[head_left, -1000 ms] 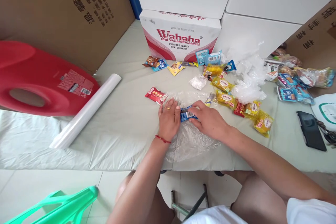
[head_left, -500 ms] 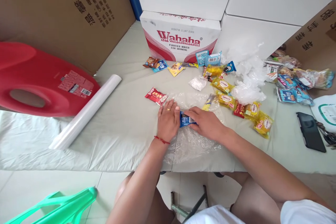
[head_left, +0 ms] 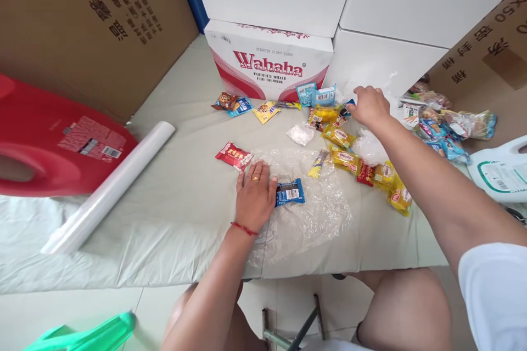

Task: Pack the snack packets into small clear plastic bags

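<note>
My left hand [head_left: 256, 197] lies flat with fingers extended on a sheet of clear plastic film [head_left: 317, 225]. Its thumb touches the left end of a blue snack packet [head_left: 290, 192] with a barcode label. A red snack packet [head_left: 234, 156] lies just beyond its fingertips, and a small yellow-and-grey packet [head_left: 318, 163] rests on the film. My right hand [head_left: 371, 107] reaches to the back of the table, its fingers closed at a small dark blue packet [head_left: 349, 105], which they partly hide. Below it are several yellow snack packets [head_left: 345, 159].
Crumpled clear plastic [head_left: 370, 148] lies under my right forearm. A white film roll [head_left: 111, 186] and red jug [head_left: 61, 142] stand left. The Wahaha box [head_left: 269, 63] is behind. Bagged snacks [head_left: 453, 120] and a white bottle [head_left: 500, 170] are at right.
My right hand has let go of the blue packet on the film and moved to the far right, onto another blue packet. My left hand stays on the film. The view has shifted right.
</note>
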A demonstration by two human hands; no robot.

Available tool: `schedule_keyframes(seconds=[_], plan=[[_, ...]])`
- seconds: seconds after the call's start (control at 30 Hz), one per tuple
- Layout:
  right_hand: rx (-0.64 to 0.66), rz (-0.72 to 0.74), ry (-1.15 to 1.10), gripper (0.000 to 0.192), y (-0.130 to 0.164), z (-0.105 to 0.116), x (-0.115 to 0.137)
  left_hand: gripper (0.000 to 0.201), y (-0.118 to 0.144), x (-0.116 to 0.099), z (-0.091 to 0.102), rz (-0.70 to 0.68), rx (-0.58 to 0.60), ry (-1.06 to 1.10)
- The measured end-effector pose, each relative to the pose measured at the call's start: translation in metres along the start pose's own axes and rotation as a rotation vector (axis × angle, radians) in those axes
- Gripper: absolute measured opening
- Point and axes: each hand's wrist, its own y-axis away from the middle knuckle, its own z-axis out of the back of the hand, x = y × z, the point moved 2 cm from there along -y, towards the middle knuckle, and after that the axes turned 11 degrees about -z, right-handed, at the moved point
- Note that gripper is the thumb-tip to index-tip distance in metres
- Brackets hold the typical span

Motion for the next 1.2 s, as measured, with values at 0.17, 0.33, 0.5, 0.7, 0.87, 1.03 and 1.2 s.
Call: schedule_keyframes(seconds=[0.17,0.33,0.5,0.7,0.87,1.03,1.2], plan=[[0.164,-0.074,0.061,0.039,-0.026,-0.030,-0.003,0.054,-0.002,0.000,-0.001,-0.013,-0.063,0.069],[-0.125,-0.015,-0.126,0.031,0.010,0.001,-0.015,0.055,-0.003,0.006,-0.001,-0.010,-0.113,0.227],[-0.229,0.344,-0.538,0.015,0.096,0.034,-0.004,0.063,-0.002,0.017,0.007,0.059,-0.254,0.534],[-0.006,0.908,-0.687,0.011,0.199,0.005,0.042,0.070,-0.002,0.018,0.013,0.114,-0.269,0.657],[0.065,0.952,-0.485,0.017,0.230,-0.036,0.056,0.067,-0.002,0.017,0.008,0.023,-0.220,0.523],[0.126,0.931,-0.539,0.024,0.233,-0.033,0.052,0.071,0.000,0.014,0.001,-0.043,-0.140,0.356],[0.212,0.809,-0.741,0.023,0.266,-0.005,0.022,0.066,0.001,0.010,0.006,-0.051,-0.165,0.338]])
